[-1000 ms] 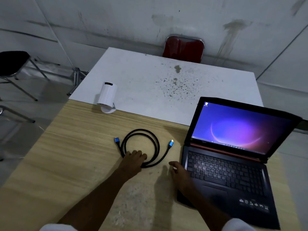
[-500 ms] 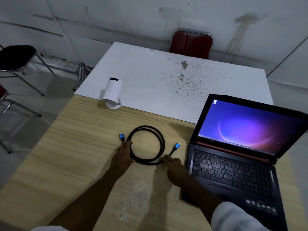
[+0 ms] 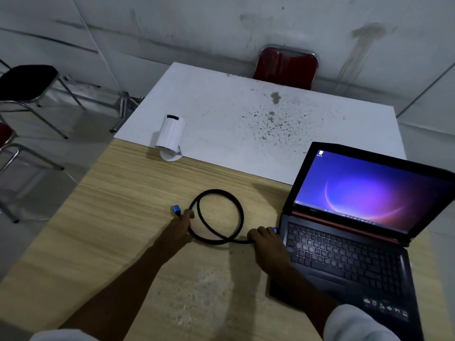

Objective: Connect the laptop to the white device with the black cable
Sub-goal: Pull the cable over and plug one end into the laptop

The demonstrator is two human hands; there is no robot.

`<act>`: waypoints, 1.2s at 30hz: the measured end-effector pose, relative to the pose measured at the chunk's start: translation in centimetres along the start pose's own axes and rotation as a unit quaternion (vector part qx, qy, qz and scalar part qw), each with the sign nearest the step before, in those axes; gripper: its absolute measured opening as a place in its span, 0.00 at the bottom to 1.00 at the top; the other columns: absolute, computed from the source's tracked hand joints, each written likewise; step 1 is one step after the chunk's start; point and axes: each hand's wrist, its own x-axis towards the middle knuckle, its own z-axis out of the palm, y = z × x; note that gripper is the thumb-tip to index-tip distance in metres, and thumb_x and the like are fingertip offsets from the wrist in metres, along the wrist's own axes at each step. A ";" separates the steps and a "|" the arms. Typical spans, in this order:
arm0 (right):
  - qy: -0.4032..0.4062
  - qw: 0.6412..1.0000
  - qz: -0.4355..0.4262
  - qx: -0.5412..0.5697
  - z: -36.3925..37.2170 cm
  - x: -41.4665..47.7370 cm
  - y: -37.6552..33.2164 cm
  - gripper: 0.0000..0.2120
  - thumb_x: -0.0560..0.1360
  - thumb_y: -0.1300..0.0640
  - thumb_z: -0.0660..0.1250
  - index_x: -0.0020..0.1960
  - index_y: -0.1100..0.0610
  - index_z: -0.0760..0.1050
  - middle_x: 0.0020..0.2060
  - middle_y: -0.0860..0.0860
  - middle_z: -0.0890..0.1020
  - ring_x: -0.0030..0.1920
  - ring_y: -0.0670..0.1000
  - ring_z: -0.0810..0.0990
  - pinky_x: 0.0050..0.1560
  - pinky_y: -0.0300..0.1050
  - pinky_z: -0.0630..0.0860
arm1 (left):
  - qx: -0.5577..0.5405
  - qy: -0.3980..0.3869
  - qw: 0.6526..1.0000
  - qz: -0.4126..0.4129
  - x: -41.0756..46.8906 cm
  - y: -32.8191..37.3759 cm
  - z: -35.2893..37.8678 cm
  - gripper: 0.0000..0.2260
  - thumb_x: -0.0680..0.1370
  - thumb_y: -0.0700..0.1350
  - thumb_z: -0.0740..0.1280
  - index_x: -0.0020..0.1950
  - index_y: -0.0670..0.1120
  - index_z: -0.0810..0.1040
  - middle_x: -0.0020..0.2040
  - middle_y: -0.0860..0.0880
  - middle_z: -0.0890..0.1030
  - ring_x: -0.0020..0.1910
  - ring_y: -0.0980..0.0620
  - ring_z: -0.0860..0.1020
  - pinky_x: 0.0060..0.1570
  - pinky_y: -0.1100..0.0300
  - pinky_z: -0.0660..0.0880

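While I am looking down through the head camera, my right hand point(image 3: 267, 244) is closing around the black cable point(image 3: 219, 215) at its end nearest the laptop point(image 3: 349, 244), and the blue plug point(image 3: 275, 230) there is just peeking out past my knuckles, right against the laptop's left edge. Half a second ago that plug was lying free on the desk point(image 3: 110, 217), well clear of the laptop, with my right fingers only arriving at the cord behind it; now I am carrying it over to the machine's side. I am judging from this that the laptop end is being plugged first, though the port itself is hidden from me.

My left hand point(image 3: 178, 228) is resting on the left side of the coil, fingers curled over the cord, just behind the other blue plug point(image 3: 176, 209), which is lying on the desk left of the laptop. It has slid a little along the loop since a second ago, and it seems to be steadying the coil; whether it is truly gripping I cannot tell.

The white device point(image 3: 171, 135) is standing far to the upper left of the laptop, at the seam between wood and white board, untouched. That end is not yet connected, and the cable is keeping its loop, so it will need uncoiling to reach.
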 end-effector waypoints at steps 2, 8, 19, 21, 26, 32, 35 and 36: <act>0.015 1.000 0.011 0.011 -1.0 0.6 0.3 0.12 0.74 0.65 0.65 0.52 0.50 0.72 0.48 0.50 0.78 0.49 0.55 0.73 0.44 0.46 0.68 | 0.016 -0.008 1.000 0.011 -0.1 -0.1 -0.3 0.16 0.74 0.38 0.72 0.59 0.44 0.73 0.55 0.45 0.78 0.56 0.47 0.78 0.56 0.57 0.76; 0.050 0.998 -0.006 0.026 -3.0 1.4 0.2 0.09 0.75 0.62 0.66 0.53 0.53 0.75 0.48 0.52 0.79 0.47 0.53 0.75 0.45 0.49 0.75 | -0.088 0.089 0.992 -0.032 -0.2 0.5 0.0 0.05 0.74 0.33 0.70 0.49 0.37 0.80 0.53 0.39 0.76 0.48 0.46 0.79 0.54 0.54 0.77; 0.053 0.994 -0.018 0.091 -3.3 0.5 -0.9 0.08 0.78 0.59 0.64 0.56 0.54 0.75 0.48 0.53 0.79 0.50 0.53 0.74 0.47 0.48 0.74 | -0.314 0.214 0.900 -0.215 2.5 0.9 -1.3 0.23 0.75 0.30 0.68 0.68 0.39 0.67 0.55 0.35 0.80 0.53 0.37 0.80 0.49 0.51 0.75; 0.024 0.996 -0.041 0.073 -2.9 0.1 -1.1 0.08 0.77 0.57 0.64 0.55 0.54 0.76 0.47 0.53 0.80 0.50 0.54 0.75 0.47 0.48 0.71 | -0.306 0.219 0.900 -0.219 2.5 0.2 -1.0 0.23 0.74 0.30 0.68 0.67 0.40 0.69 0.54 0.36 0.82 0.51 0.37 0.82 0.51 0.48 0.78; -0.023 0.997 -0.070 0.026 -1.5 -0.9 -1.6 0.10 0.77 0.52 0.61 0.56 0.50 0.74 0.49 0.52 0.80 0.52 0.54 0.73 0.48 0.45 0.62 | -0.364 0.216 0.870 -0.251 3.8 -0.5 -1.2 0.13 0.75 0.30 0.68 0.58 0.40 0.75 0.54 0.35 0.82 0.52 0.34 0.81 0.51 0.38 0.80; -0.055 0.998 -0.030 0.027 -0.6 -1.2 -1.0 0.11 0.78 0.52 0.60 0.58 0.49 0.74 0.51 0.51 0.79 0.54 0.54 0.72 0.52 0.48 0.66 | -0.416 0.176 0.848 -0.276 6.0 -1.4 -2.0 0.13 0.75 0.31 0.66 0.59 0.39 0.74 0.52 0.34 0.80 0.43 0.41 0.79 0.49 0.42 0.81; -0.056 0.998 -0.022 0.023 -0.3 -1.2 -1.0 0.11 0.78 0.52 0.60 0.59 0.49 0.74 0.52 0.51 0.79 0.55 0.54 0.72 0.54 0.48 0.66 | -0.442 0.116 0.830 -0.320 5.7 -1.4 -1.0 0.21 0.75 0.32 0.67 0.67 0.39 0.70 0.59 0.31 0.78 0.56 0.34 0.79 0.59 0.39 0.77; -0.055 0.998 -0.022 0.022 -0.2 -1.2 -1.1 0.11 0.78 0.52 0.60 0.59 0.49 0.74 0.52 0.51 0.79 0.55 0.54 0.72 0.54 0.48 0.66 | -0.420 0.113 0.841 -0.323 5.3 -1.1 -0.7 0.21 0.76 0.34 0.67 0.68 0.40 0.70 0.60 0.32 0.77 0.59 0.34 0.78 0.60 0.39 0.77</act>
